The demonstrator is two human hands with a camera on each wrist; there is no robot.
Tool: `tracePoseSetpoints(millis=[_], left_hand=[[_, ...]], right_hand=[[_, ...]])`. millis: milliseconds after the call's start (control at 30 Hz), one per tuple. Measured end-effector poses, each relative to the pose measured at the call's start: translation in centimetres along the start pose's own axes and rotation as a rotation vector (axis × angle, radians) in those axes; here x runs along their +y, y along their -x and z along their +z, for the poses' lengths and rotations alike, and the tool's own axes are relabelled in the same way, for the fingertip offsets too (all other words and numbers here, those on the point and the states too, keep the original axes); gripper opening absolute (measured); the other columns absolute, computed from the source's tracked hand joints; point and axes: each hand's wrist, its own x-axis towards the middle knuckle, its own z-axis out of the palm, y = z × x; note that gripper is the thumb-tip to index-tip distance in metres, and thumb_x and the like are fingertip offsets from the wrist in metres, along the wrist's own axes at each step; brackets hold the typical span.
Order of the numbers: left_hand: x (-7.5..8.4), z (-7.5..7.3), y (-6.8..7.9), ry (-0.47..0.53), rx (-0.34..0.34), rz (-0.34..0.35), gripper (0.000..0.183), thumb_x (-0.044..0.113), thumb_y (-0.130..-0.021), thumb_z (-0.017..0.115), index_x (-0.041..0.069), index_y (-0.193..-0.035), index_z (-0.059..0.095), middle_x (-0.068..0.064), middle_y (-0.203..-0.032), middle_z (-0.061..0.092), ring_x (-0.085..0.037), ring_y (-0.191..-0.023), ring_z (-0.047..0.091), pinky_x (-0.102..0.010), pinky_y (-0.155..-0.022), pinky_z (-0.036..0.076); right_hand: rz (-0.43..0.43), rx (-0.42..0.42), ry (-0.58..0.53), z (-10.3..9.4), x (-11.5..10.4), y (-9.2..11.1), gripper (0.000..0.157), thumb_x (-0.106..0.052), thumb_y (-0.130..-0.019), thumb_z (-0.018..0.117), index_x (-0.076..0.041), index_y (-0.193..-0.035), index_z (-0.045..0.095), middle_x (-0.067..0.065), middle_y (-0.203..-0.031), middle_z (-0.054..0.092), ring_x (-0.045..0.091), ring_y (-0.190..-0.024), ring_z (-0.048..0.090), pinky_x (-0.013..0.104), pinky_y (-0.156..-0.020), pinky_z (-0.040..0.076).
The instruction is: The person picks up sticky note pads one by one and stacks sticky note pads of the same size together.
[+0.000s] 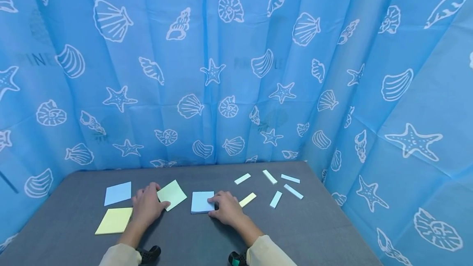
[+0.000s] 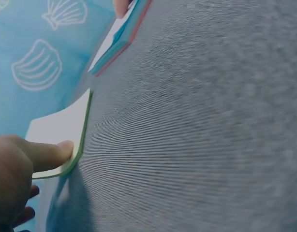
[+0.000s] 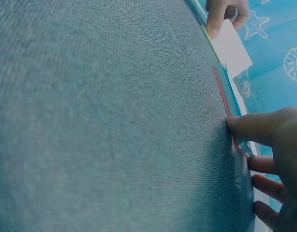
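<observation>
Grey tabletop (image 1: 188,245): 6 strips (image 1: 293,191), yellow pad (image 1: 113,221), 2 blue squares (image 1: 201,201).

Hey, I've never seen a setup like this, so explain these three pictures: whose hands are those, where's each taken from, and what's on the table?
There's no machine here, just a person working bare-handed. The wide picture is taken from the head, looking forward and down; the other two are taken from the left and right wrists, showing close-ups. The left hand pinches a pale green pad, and the right hand holds the right side of a blue pad. Left of them, a light blue square and a yellow pad lie on the gray table. Off to the right are six narrow strips. Behind hangs a blue curtain with white sea shapes.
</observation>
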Motion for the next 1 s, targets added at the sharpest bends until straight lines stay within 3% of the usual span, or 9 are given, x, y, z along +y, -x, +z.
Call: tracePoseSetpoints(millis=[267, 533, 833, 1000], left_hand=[[0.9, 0.5, 0.7, 0.055, 0.066, 0.049, 0.052, 0.01, -0.077, 0.082, 0.0, -0.112, 0.045, -0.02, -0.097, 0.06, -0.037, -0.089, 0.056, -0.053, -0.078, 0.039], [1.5, 0.8, 1.4, 0.154, 0.049, 0.073, 0.048, -0.001, -0.085, 0.07, 0.003, -0.117, 0.035, -0.027, -0.102, 0.062, -0.036, -0.084, 0.063, -0.052, -0.071, 0.05], [0.9, 1.0, 1.5, 0.352, -0.006, -0.029, 0.047, 0.001, -0.091, 0.065, 0.002, -0.126, 0.033, -0.029, -0.114, 0.06, -0.034, -0.093, 0.063, -0.047, -0.073, 0.05], [0.7, 1.0, 1.4, 0.459, -0.053, -0.085, 0.05, 0.006, -0.092, 0.065, 0.003, -0.133, 0.037, -0.018, -0.103, 0.067, -0.032, -0.094, 0.065, -0.042, -0.072, 0.049]], right_hand=[[-0.002, -0.002, -0.008, 0.2, 0.2, 0.0, 0.039, -0.029, -0.085, 0.077, -0.019, -0.122, 0.07, 0.001, -0.119, 0.062, 0.022, -0.114, 0.053, 0.042, -0.091, 0.045], [-0.012, 0.009, -0.007, 0.3, 0.3, 0.0, 0.039, -0.029, -0.085, 0.077, -0.02, -0.122, 0.07, 0.0, -0.118, 0.062, 0.021, -0.113, 0.053, 0.041, -0.09, 0.045], [0.003, 0.0, 0.001, 0.2, 0.3, -0.1, 0.039, -0.03, -0.084, 0.077, -0.021, -0.121, 0.07, -0.001, -0.118, 0.063, 0.021, -0.114, 0.053, 0.041, -0.09, 0.045], [0.0, -0.003, 0.002, 0.3, 0.3, -0.1, 0.038, -0.031, -0.085, 0.077, -0.022, -0.121, 0.07, -0.001, -0.118, 0.063, 0.021, -0.115, 0.053, 0.041, -0.09, 0.045]])
